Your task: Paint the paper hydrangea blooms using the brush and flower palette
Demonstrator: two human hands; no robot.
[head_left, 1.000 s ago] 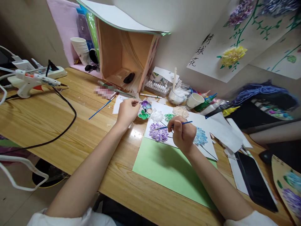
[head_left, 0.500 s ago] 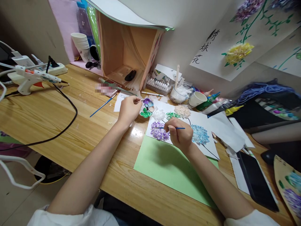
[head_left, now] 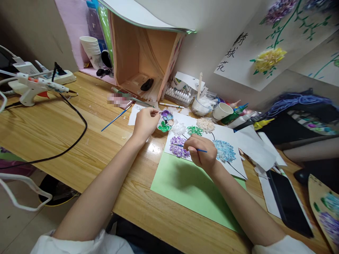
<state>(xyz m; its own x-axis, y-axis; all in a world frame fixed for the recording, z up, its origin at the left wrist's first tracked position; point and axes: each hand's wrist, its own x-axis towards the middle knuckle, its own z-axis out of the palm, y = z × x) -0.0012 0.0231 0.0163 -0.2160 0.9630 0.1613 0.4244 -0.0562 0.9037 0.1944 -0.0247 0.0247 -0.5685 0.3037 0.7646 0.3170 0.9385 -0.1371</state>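
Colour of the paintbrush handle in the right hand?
The paintbrush handle is blue; it shows in the head view.

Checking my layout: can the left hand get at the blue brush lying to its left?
Probably yes: nothing tall separates the left hand from that blue brush, though the hand holds the palette.

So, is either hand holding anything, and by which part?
The left hand pinches the paint palette by its edge; the right hand holds a thin blue paintbrush by its handle.
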